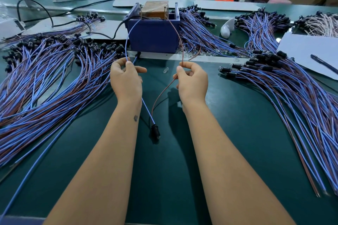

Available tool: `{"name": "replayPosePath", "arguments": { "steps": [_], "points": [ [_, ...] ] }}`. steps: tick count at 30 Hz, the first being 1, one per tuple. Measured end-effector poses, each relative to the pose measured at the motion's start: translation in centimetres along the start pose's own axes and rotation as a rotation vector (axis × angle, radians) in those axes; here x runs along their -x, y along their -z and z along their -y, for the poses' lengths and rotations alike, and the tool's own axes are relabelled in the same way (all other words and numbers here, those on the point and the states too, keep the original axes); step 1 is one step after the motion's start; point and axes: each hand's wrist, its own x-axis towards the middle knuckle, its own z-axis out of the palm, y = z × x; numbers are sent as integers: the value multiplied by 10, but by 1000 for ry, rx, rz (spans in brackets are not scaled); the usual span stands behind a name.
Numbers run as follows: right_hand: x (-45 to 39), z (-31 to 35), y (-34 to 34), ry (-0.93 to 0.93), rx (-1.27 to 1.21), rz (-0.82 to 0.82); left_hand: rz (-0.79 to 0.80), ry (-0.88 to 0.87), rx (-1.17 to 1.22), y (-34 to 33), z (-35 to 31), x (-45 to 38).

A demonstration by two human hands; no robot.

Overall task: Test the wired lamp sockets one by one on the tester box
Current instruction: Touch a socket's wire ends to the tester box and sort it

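Head view gives us the socket (155, 131) under test as a small black barrel lying on the green table (237, 133) between our forearms, with two thin leads rising from it: a blue wire (146, 107) and a brown wire (161, 93). Our left hand (126, 78) pinches the blue wire between thumb and forefinger, and from that pinch the wire arcs up to the top of the tester box (153, 33), a dark blue case with a brownish block seated in it. Our right hand (192, 80) pinches the brown wire the same way, and it too climbs toward the box top; whether either tip touches a contact we cannot tell. The socket lies nearer to us than both hands, just beside the left wrist. Big heaps of like sockets with blue and brown leads spread on the left (45, 71) and on the right (285, 86), well apart from the hands.
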Motion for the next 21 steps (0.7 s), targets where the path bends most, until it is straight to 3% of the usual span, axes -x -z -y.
{"name": "replayPosePath", "arguments": {
  "steps": [21],
  "points": [
    [0, 0, -3, 5, 94, -45, 93, -29, -134, -2, 6, 0]
  ]
}}
